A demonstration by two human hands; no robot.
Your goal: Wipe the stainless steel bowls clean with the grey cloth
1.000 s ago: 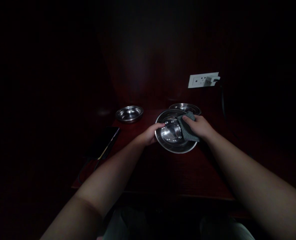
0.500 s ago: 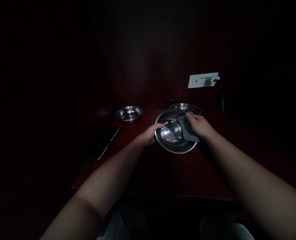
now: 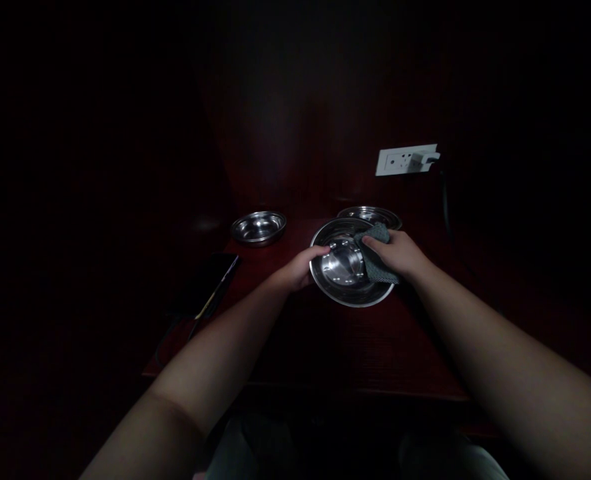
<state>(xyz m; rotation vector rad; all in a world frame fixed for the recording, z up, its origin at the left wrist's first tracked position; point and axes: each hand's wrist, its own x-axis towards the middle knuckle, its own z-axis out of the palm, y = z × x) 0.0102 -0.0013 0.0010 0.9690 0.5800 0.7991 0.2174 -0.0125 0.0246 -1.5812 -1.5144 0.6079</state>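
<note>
A shiny steel bowl (image 3: 342, 267) is held up over the table, tilted so that its inside faces me. My left hand (image 3: 301, 268) grips its left rim, thumb inside and fingers hidden behind. A grey-green cloth (image 3: 375, 257) is folded over the bowl's right rim. My right hand (image 3: 398, 253) is closed on the cloth at that rim, its thumb pressing from the inner side; the other fingers are out of sight behind the bowl.
On the dark red table (image 3: 355, 360), a second steel bowl (image 3: 258, 229) stands at the back left. Another steel dish (image 3: 372, 215) sits behind the held bowl. At left lies a dark flat device (image 3: 205, 283) with a cable. A white wall socket (image 3: 406, 160) holds a plug.
My right thumb has slid left and slightly down over the cloth, and the cloth has bunched up above it. The bowl and my left hand have stayed nearly in place.
</note>
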